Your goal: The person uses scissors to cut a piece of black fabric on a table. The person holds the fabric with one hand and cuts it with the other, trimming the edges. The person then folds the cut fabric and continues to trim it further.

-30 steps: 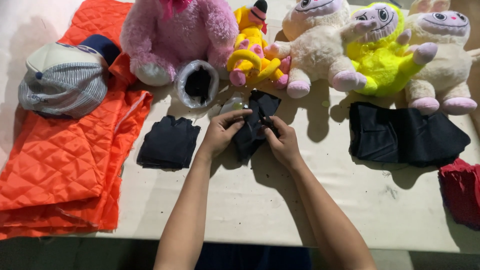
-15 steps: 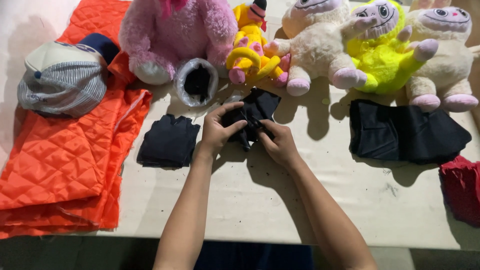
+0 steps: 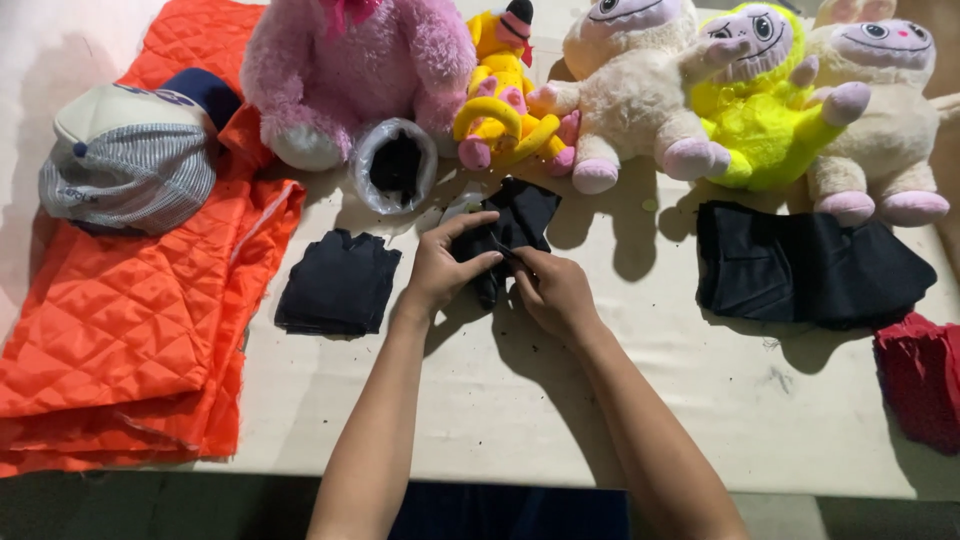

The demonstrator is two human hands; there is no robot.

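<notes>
Near the middle of the table (image 3: pixel 520 400), a little towards its far edge, the left hand (image 3: pixel 440 270) and right hand (image 3: pixel 555 292) meet on a small black cloth (image 3: pixel 520 215). The left fingers (image 3: pixel 478 262) pinch its near end and the right fingers are closed on the same fold from the other side, so the cloth is stretched between them, likely to keep it taut while it is worked; its far part lies flat on the table. Just left of the hands a folded dark piece (image 3: pixel 338 282) lies square, set apart as if done with. Towards the right edge a larger dark fabric (image 3: pixel 810 265) is spread out, and a red cloth (image 3: pixel 920 375) hangs at the near right corner. Along the left edge an orange quilt (image 3: pixel 110 310) is folded in layers, with a striped cap (image 3: pixel 130 160) resting on it. Across the far edge sit soft toys facing the person: a pink plush (image 3: pixel 345 70), a small yellow toy (image 3: pixel 500 95), a cream plush (image 3: pixel 625 90), a yellow-green plush (image 3: pixel 765 100) and another cream one (image 3: pixel 880 110). A silver-rimmed pouch (image 3: pixel 395 165) with a dark inside leans by the pink plush. No labels or signs can be made out.
</notes>
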